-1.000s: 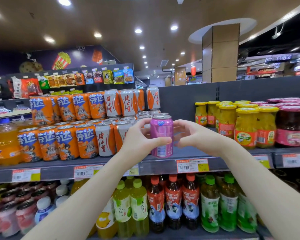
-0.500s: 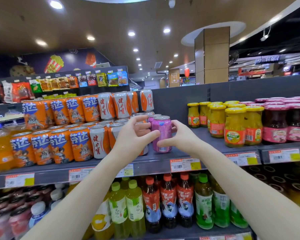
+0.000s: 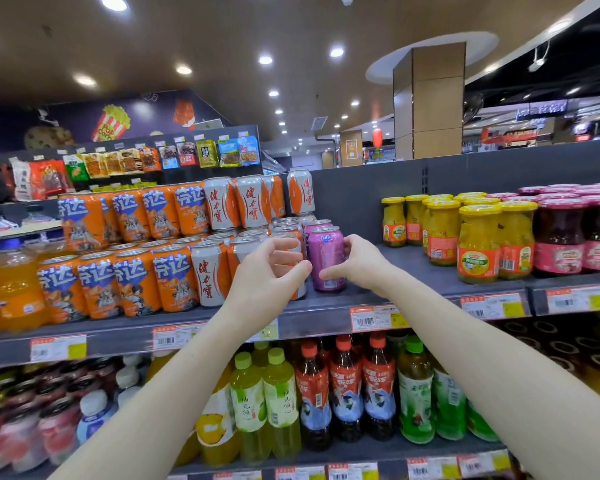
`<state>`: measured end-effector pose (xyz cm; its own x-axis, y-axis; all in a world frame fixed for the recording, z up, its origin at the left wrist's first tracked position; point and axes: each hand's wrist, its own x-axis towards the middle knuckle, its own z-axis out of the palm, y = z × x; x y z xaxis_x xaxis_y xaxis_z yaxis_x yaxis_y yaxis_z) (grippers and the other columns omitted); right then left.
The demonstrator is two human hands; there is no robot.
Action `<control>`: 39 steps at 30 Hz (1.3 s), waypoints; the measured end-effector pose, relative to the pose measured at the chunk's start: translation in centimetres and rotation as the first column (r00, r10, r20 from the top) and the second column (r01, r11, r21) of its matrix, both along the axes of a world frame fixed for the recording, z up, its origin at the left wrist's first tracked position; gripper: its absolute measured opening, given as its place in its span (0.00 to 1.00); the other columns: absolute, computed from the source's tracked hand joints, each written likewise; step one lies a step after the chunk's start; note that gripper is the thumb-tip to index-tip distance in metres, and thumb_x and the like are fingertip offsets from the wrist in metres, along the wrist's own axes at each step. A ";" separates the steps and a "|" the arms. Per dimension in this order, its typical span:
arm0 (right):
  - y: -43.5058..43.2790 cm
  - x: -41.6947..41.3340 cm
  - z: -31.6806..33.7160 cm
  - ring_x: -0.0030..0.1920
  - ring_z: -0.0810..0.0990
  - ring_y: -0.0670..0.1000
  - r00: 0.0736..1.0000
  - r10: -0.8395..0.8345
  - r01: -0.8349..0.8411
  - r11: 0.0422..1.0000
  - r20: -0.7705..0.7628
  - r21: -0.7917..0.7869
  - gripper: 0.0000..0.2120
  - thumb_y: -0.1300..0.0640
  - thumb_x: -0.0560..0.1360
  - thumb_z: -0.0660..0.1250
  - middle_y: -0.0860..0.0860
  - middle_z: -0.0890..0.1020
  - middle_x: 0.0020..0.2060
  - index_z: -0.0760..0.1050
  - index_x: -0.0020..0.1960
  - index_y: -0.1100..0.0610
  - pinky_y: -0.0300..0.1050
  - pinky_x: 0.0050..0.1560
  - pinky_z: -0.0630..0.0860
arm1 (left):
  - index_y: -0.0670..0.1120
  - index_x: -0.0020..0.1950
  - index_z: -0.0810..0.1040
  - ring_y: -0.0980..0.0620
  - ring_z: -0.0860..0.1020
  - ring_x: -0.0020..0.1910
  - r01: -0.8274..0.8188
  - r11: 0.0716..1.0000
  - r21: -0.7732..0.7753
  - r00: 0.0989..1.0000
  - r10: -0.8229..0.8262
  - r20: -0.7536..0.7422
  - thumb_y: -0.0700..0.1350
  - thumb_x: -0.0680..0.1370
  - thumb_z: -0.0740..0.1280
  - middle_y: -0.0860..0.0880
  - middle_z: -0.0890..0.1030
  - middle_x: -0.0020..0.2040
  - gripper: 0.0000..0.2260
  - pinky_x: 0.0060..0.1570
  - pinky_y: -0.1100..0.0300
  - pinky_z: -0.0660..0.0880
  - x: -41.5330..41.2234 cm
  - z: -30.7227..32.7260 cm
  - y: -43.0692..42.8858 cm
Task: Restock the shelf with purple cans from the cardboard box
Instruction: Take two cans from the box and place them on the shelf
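Fingers [image 3: 329, 273] touching upright purple can [image 3: 326, 258], top up, on shelf [image 3: 413, 292]

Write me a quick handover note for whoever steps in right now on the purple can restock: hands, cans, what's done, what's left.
Left hand: open, just left of the front purple can, apparently not gripping.
Right hand: fingers on that can's right side, thumb near its base.
The can stands upright on the shelf, beside the white and orange cans; a second purple can sits behind it.
Done: two purple cans shelved.
Left: let go, fill the bare stretch toward the yellow jars. The cardboard box is out of view.
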<state>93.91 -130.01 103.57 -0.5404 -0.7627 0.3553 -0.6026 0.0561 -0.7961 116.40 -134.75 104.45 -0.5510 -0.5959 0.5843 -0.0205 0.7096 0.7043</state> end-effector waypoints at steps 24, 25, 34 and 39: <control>3.3 2.1 0.1 0.65 0.77 0.54 0.930 -0.290 0.309 0.949 -0.226 0.055 0.33 0.48 0.73 0.75 0.53 0.79 0.66 0.68 0.75 0.56 0.46 0.60 0.72 | 0.55 0.69 0.75 0.61 0.81 0.55 0.033 0.979 -0.203 0.979 0.009 0.204 0.51 0.80 0.70 0.58 0.82 0.60 0.18 0.52 0.64 0.74 4.1 -3.7 1.6; 4.4 2.5 -0.1 0.66 0.77 0.54 0.916 -0.289 0.311 0.949 -0.279 0.040 0.29 0.52 0.75 0.72 0.53 0.79 0.66 0.69 0.74 0.56 0.46 0.62 0.71 | 0.54 0.72 0.73 0.58 0.80 0.59 0.030 0.966 -0.258 0.976 0.027 0.214 0.51 0.80 0.70 0.56 0.81 0.62 0.20 0.56 0.62 0.73 4.0 -3.5 2.1; 19.8 5.0 -2.2 0.66 0.77 0.55 0.817 -0.270 0.344 0.937 -0.510 0.055 0.21 0.57 0.79 0.64 0.53 0.78 0.69 0.74 0.72 0.55 0.49 0.63 0.75 | 0.51 0.79 0.68 0.46 0.74 0.71 0.069 0.869 -0.489 0.928 0.125 0.352 0.53 0.81 0.65 0.48 0.76 0.73 0.27 0.67 0.49 0.73 1.0 -3.0 13.0; 33.3 4.6 -5.0 0.49 0.82 0.52 0.810 -0.215 0.398 0.885 -0.546 0.241 0.24 0.55 0.80 0.64 0.52 0.78 0.68 0.70 0.75 0.51 0.50 0.46 0.81 | 0.50 0.78 0.69 0.43 0.77 0.66 0.106 0.862 -0.495 0.912 0.114 0.393 0.55 0.80 0.65 0.46 0.78 0.70 0.26 0.58 0.49 0.75 -2.8 -5.2 23.7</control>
<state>98.51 -96.69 98.53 -0.5874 -0.7055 0.3966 -0.8093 0.5072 -0.2963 113.60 -111.07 99.27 -0.7968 -0.2884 0.5310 -0.2221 0.9570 0.1864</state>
